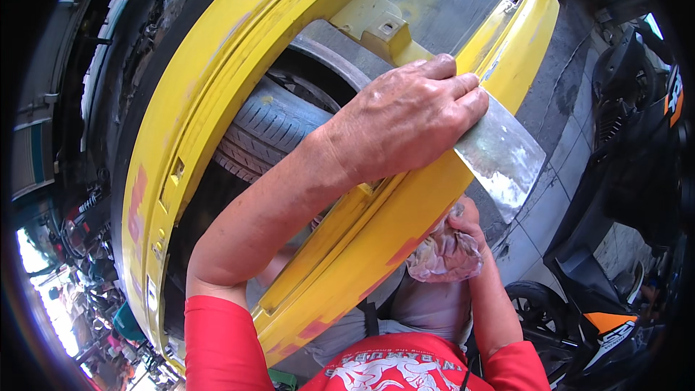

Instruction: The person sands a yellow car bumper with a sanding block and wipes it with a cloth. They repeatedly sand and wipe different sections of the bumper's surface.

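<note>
A large yellow car bumper (405, 210) with pinkish patches runs across the view in front of me. Over its right side reaches my left hand (413, 116), its fingers curled at the upper edge of a flat grey sheet (503, 156). The sheet is smeared with white, looks shiny and stands out past the bumper's right edge; its exact kind I cannot tell. Lower down, beside the bumper's near right edge, my right hand (467, 221) is closed round a crumpled, stained whitish cloth (445, 253). Part of that hand's fingers is hidden by the cloth.
Inside the bumper's frame lies a tire (271, 127), with a grey board (441, 0) beyond it. A black motorcycle with orange panels (612, 322) stands close on the right, on a tiled floor (575, 130). Cluttered parts (79, 311) fill the left side.
</note>
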Demonstrator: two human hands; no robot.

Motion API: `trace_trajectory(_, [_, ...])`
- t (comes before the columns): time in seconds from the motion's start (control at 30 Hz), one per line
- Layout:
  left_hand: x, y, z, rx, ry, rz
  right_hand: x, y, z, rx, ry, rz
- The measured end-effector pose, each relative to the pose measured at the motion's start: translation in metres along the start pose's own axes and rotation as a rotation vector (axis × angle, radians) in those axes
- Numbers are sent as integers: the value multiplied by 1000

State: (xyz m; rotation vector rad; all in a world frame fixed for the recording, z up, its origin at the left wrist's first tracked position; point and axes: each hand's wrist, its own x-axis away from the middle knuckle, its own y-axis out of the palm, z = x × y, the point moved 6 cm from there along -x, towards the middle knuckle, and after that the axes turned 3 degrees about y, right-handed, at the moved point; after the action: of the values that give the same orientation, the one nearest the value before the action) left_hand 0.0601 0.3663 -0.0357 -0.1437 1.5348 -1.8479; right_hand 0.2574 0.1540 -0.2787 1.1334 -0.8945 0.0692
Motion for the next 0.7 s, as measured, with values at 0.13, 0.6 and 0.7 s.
trace_trajectory(0.13, [19, -10, 11, -1, -11, -42, -4, 1, -7, 45, -56, -17])
trace_trajectory(0.6, [35, -49, -18, 184, -224, 99, 25, -3, -54, 530, -363, 304])
trace_trajectory(0.7, [128, -103, -5, 261, -499, 117, 93, 68, -122, 872, -744, 531])
